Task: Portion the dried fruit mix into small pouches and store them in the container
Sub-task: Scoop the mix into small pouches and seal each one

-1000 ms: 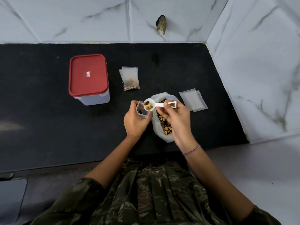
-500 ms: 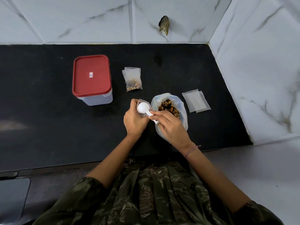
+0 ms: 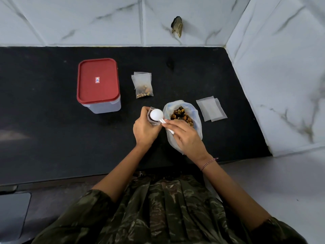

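My left hand (image 3: 145, 128) grips a small clear pouch (image 3: 150, 116) and holds its mouth open on the black counter. My right hand (image 3: 186, 136) pinches the handle of a white scoop (image 3: 157, 115), whose bowl is turned over above the pouch mouth. Right beside it stands the open plastic bag of dried fruit mix (image 3: 182, 117). A filled pouch (image 3: 142, 85) lies flat further back. The container with a red lid (image 3: 98, 80) stands closed at the left.
A small stack of empty pouches (image 3: 211, 108) lies right of the fruit bag. Marble tile walls close the counter (image 3: 52, 120) at the back and on the right. A dark hole (image 3: 177, 26) marks the back wall.
The scoop, held level with fruit in it a second ago, has been tipped over the pouch mouth. My right hand has dropped lower and nearer the bag's front.
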